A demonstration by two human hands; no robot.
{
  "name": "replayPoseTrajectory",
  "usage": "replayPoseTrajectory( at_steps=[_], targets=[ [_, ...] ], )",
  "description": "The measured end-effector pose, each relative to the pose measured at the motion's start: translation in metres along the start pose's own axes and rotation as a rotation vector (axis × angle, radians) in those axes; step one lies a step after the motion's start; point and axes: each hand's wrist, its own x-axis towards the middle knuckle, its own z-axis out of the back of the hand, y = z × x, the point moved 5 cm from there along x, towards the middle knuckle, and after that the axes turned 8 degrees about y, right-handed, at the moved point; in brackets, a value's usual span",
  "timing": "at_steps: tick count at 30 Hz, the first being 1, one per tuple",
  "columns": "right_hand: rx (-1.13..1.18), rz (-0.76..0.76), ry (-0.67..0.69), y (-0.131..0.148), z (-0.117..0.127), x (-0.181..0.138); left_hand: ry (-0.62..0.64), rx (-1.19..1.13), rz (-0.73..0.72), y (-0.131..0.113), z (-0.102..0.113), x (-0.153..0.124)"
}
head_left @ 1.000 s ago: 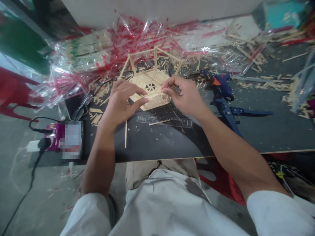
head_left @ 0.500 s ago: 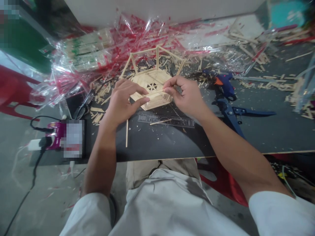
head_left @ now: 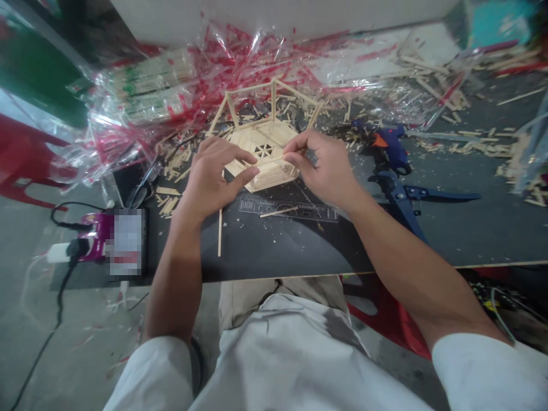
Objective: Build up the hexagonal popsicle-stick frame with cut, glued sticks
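1. The wooden-stick model (head_left: 259, 135) is located at the centre of the work area, on the dark counter (head_left: 483, 234); its hexagonal base is laid flat, and an open stick frame is raised along its 12 o'clock side.
2. The left hand (head_left: 212, 178) is positioned at the model's 8 o'clock side. Its thumb and forefinger are curved toward each other at the near edge; whether a stick is gripped cannot be told.
3. The right hand (head_left: 326, 165) is positioned at 3 o'clock. Its fingers are closed in a pinch over the base; any held part cannot be made out.
4. A clear ruler (head_left: 302, 213) is placed at 6 o'clock of the model, with a short stick (head_left: 278, 212) laid across it.
5. A longer stick (head_left: 220, 235) is seen at 7 o'clock.
6. A blue glue gun (head_left: 393, 149) is set at 3 o'clock, beyond the right hand.
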Motion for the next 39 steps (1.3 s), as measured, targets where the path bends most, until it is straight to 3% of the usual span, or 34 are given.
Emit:
replayPoseTrajectory(
  at_steps=[8,17,39],
  targets=[
    [0.015,0.029,0.015,0.0016,0.0010,-0.0003,-0.063,0.015,-0.049,-0.0041,0.0011,0.0005],
    [0.014,0.029,0.024,0.0007,0.0008,0.0009,-0.050,0.001,-0.069,-0.0059,0.0018,0.0015],
    [-0.005,0.051,0.017,0.0007,0.0004,0.0017,-0.034,-0.082,-0.002,0.0013,0.0047,-0.0013]
  ],
)
